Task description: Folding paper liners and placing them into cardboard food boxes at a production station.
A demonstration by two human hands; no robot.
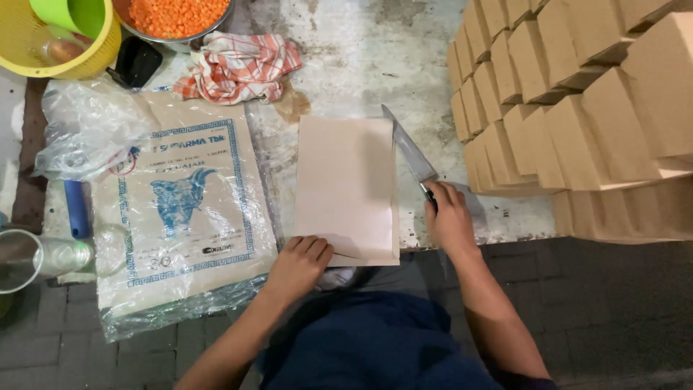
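A stack of pale brown paper sheets (346,184) lies flat on the worn concrete floor (361,50) in front of me. My left hand (299,261) presses down on its near left corner with curled fingers. My right hand (447,213) grips the dark handle of a long kitchen knife (410,153). The blade lies along the right edge of the paper, its tip pointing away from me.
A plastic-wrapped pack of paper (180,209) with a blue print lies left of the sheets. Folded cardboard boxes (577,101) are stacked at the right. A checked cloth (238,66), a bowl of orange bits (177,18), a yellow basket (65,43) and a glass (22,260) sit around.
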